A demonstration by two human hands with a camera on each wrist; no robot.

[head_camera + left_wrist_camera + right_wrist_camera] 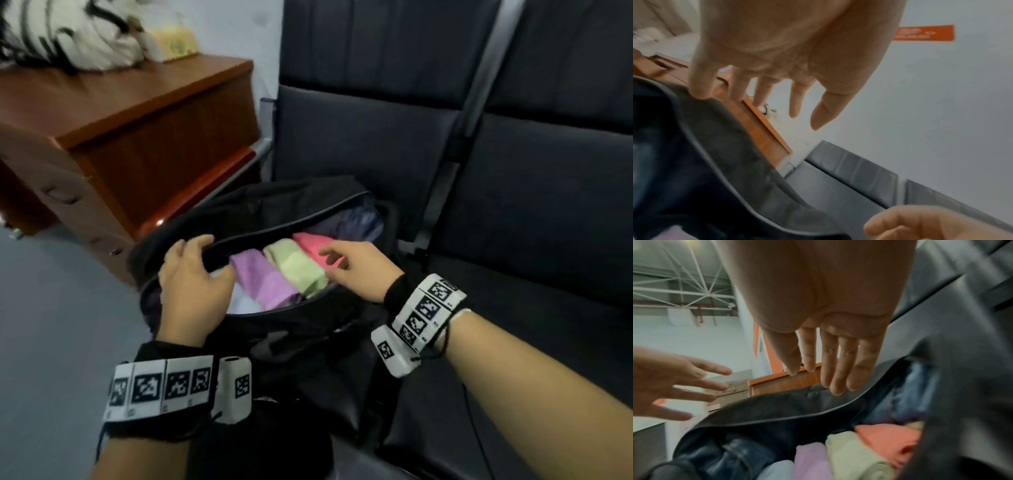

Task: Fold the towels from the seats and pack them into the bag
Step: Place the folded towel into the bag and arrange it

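A black bag (274,205) lies open on the dark seat, its near rim (291,309) curving in front of me. Inside it, side by side, lie a folded purple towel (263,277), a green towel (294,263) and a pink towel (313,244); the right wrist view shows them too, purple (812,462), green (851,449) and pink (885,439). Something white (243,303) shows beneath the purple one. My left hand (205,257) rests on the bag's far flap (719,129) with straight fingers (701,91). Over the pink towel hovers my right hand (334,262), fingers (835,382) straight and holding nothing.
A brown wooden desk (137,120) stands left of the seats, with a striped black-and-white bag (61,34) and a yellow box (174,42) on top. Dark padded seats (531,205) extend to the right. Grey floor (51,308) lies at the left.
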